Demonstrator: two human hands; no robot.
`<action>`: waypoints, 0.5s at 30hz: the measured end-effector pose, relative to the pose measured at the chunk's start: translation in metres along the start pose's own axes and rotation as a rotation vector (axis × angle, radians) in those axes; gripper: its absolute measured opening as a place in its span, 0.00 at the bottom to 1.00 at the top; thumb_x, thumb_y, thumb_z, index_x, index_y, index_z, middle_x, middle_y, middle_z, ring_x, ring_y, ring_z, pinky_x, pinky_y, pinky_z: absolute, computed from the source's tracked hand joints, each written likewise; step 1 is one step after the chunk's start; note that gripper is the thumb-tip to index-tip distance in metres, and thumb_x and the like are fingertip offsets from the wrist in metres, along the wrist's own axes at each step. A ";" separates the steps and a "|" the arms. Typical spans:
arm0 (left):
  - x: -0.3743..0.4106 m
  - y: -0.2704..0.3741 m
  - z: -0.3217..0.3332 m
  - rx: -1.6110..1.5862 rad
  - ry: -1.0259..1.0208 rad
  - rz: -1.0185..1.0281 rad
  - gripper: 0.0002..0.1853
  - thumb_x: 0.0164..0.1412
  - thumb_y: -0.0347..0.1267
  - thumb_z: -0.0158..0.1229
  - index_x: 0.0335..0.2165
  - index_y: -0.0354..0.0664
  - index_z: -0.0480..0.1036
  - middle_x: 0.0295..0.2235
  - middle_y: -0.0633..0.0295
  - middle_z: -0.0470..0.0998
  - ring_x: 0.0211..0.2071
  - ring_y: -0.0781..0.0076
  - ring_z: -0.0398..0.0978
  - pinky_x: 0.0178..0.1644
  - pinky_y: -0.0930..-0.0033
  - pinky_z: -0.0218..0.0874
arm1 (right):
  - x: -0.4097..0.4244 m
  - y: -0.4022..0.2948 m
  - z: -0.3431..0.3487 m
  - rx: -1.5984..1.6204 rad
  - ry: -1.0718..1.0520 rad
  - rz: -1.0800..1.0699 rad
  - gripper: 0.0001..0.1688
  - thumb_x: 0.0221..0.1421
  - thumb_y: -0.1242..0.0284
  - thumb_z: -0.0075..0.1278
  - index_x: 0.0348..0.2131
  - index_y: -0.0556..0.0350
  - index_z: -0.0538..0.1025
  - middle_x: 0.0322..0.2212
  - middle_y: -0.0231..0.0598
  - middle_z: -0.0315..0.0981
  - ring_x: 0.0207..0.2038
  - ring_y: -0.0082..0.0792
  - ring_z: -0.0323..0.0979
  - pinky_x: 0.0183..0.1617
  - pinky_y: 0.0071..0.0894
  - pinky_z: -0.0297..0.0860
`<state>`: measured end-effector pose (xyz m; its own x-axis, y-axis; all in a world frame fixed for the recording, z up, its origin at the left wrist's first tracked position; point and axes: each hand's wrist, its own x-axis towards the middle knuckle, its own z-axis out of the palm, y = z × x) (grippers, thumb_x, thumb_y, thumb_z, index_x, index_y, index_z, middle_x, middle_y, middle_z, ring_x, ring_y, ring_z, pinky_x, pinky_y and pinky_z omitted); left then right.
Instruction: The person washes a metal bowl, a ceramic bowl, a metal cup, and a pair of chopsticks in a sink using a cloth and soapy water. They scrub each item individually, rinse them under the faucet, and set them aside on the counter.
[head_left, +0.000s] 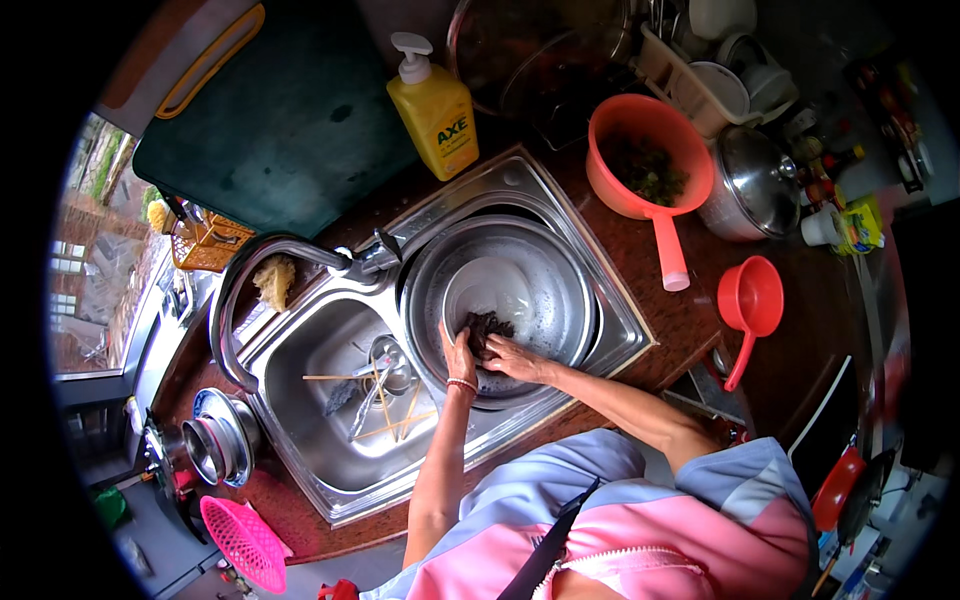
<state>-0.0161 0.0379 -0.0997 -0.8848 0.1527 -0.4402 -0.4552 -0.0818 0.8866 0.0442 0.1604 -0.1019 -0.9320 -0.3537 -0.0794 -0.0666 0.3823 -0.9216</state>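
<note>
A pale bowl (487, 279) with some clear liquid sits inside a large metal basin (566, 322), which rests in the right-hand sink bowl. A dark, wet, leafy-looking clump (487, 327) lies at the near side of the pale bowl; I cannot tell exactly what it is. My left hand (458, 357), with a beaded bracelet at its wrist, grips the bowl's near-left rim, its thumb beside the clump. The fingers of my right hand (517, 360) reach over the near rim and press into the clump, their tips partly hidden.
A chrome faucet (225, 300) arches over the left sink bowl (300, 420), where chopsticks (382, 401) and other utensils lie. An AXE pump bottle (439, 120) stands behind. To the right are a pink handled strainer (611, 176) of greens, a lidded pot (757, 184) and a red ladle (750, 296).
</note>
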 end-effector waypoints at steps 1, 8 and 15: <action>0.000 0.001 -0.004 0.041 0.000 0.019 0.28 0.48 0.27 0.45 0.51 0.40 0.57 0.44 0.56 0.65 0.45 0.65 0.62 0.51 0.70 0.51 | -0.002 0.006 0.001 -0.109 -0.071 0.017 0.24 0.49 0.66 0.43 0.45 0.61 0.66 0.45 0.45 0.58 0.50 0.41 0.56 0.55 0.38 0.51; 0.028 -0.007 -0.052 0.509 -0.236 0.046 0.30 0.44 0.24 0.43 0.50 0.49 0.55 0.30 0.63 0.69 0.25 0.68 0.67 0.32 0.67 0.65 | -0.009 0.022 -0.057 -0.900 -0.195 -0.015 0.16 0.53 0.66 0.38 0.40 0.51 0.71 0.51 0.39 0.60 0.54 0.33 0.57 0.62 0.45 0.42; 0.009 0.012 -0.033 0.227 -0.109 -0.339 0.35 0.43 0.26 0.44 0.53 0.57 0.53 0.33 0.61 0.66 0.30 0.67 0.68 0.23 0.64 0.67 | 0.006 0.030 -0.048 -0.968 0.126 -0.046 0.17 0.48 0.68 0.41 0.35 0.58 0.73 0.48 0.44 0.62 0.54 0.41 0.56 0.62 0.43 0.43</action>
<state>-0.0324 0.0057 -0.0975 -0.6673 0.2383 -0.7056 -0.6747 0.2079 0.7082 0.0190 0.2107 -0.1115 -0.9487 -0.3134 0.0413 -0.3150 0.9261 -0.2078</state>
